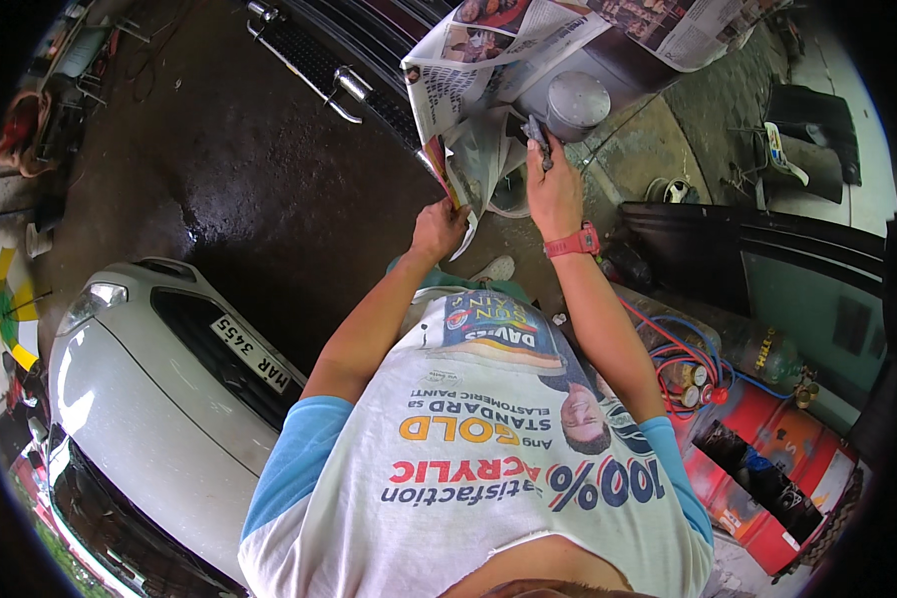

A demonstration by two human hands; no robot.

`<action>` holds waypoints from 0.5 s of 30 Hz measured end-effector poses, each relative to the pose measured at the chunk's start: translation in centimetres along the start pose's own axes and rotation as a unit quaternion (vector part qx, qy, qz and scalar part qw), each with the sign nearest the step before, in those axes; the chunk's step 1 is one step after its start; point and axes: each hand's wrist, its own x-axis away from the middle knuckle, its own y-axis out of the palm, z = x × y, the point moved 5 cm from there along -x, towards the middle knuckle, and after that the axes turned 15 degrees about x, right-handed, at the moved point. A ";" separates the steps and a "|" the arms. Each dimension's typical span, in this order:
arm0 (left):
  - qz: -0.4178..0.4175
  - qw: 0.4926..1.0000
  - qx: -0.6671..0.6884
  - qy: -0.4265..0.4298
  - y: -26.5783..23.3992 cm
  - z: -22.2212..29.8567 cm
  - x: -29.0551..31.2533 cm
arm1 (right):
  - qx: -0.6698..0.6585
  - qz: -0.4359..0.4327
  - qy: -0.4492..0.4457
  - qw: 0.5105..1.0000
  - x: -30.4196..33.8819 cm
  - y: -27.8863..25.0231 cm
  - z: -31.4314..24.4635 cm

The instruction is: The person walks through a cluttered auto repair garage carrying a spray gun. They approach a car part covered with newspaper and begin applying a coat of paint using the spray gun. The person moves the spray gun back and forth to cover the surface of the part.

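My right hand (555,194), with a red watch on the wrist, is closed round a grey, paint-stained tool that looks like a spray gun (538,143). A round grey cup (578,100) with a speckled lid sits just beyond the fingers, apparently part of the gun. My left hand (440,229) pinches the lower edge of a hanging newspaper sheet (445,100), near a coloured strip of it. The newspaper covers part of a dark vehicle body, and its lower edge curls toward me. Behind the tool, a grey panel shows between the sheets.
A white car (169,369) stands at my lower left on a dark, wet floor (209,159). A step bar (304,70) lies along the vehicle's side. To the right are a red drum (757,468), red and blue hoses (713,349), a gas cylinder (767,354) and a dark door panel (817,309).
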 end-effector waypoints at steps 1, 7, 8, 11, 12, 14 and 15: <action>0.000 1.000 -0.006 -0.003 -0.1 0.4 0.1 | -0.009 -0.007 0.007 1.000 0.0 -0.1 0.1; 0.005 1.000 -0.011 0.013 0.2 -0.8 -0.4 | -0.025 -0.002 0.028 0.999 0.6 -3.3 -0.6; 0.007 1.000 -0.009 0.015 0.2 -1.0 -0.5 | -0.027 -0.003 0.032 0.999 0.7 -3.9 -0.7; 0.010 1.000 -0.014 0.020 0.2 -0.5 -0.3 | -0.082 0.001 0.042 0.996 1.1 -5.2 -0.1; 0.011 1.000 -0.020 0.022 0.3 -0.8 -0.4 | -0.085 0.010 0.037 0.996 1.2 -5.7 0.1; 0.014 0.999 -0.030 0.026 0.5 -0.9 -0.5 | -0.090 0.028 0.025 0.995 1.3 -6.8 0.3; 0.008 0.999 -0.028 0.017 0.6 -1.1 -0.6 | -0.093 0.029 0.044 0.994 1.3 -7.3 0.4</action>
